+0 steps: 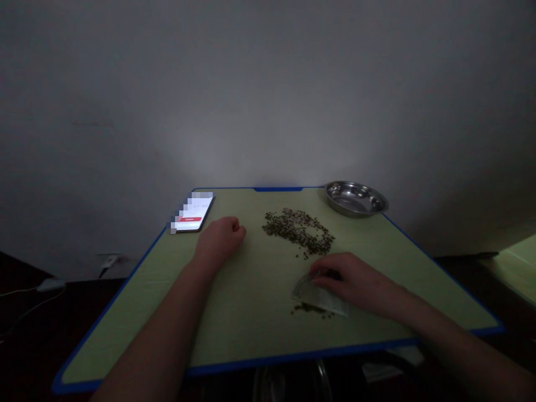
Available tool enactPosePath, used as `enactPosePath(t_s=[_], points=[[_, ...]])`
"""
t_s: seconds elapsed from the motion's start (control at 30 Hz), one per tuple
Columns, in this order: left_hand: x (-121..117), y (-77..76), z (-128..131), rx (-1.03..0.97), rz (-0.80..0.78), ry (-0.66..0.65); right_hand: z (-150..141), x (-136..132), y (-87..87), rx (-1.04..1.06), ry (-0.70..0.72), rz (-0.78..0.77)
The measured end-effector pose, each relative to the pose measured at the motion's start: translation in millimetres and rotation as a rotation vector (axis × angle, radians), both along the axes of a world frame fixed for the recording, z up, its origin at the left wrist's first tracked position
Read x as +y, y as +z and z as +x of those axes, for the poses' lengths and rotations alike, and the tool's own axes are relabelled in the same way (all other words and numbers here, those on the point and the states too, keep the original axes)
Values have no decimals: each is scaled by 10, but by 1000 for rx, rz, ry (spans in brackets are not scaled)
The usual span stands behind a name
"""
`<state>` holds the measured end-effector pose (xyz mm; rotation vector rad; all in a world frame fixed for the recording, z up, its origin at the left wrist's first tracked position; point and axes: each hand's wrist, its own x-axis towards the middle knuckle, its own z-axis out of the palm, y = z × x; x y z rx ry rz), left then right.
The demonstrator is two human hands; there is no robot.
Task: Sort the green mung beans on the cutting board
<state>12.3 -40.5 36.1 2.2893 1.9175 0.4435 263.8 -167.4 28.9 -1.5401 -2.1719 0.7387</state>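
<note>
My left hand [221, 234] rests on the table as a closed fist, with nothing showing in it. In my right hand [341, 276] is a clear half-round protractor [321, 296], pinched by its upper edge between thumb and fingers and tilted over the table. A small batch of dark beans or seeds [310, 307] lies along the protractor's near edge. Beyond my right hand spreads a larger scattered pile of the same small dark beans [276, 226], with a gap in its right part.
A shiny metal bowl [355, 211] stands at the table's back right corner. At the back left lies a phone [195, 212] with its screen lit. The light green table [243, 324] has a blue edge, and a grey wall rises behind it. A cable and plug are at the left.
</note>
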Motion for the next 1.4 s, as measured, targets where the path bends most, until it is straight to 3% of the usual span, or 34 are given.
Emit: enactPosePath(t_s=[0.6, 1.07, 1.4], points=[[-10, -9, 9, 2, -2, -19, -252, -105, 54, 17, 229, -14], [-5, -17, 11, -7, 3, -19, -287, -199, 103, 23, 225, -76], [-18, 4, 21, -4, -6, -13, -277, -248, 69, 93, 141, -155]])
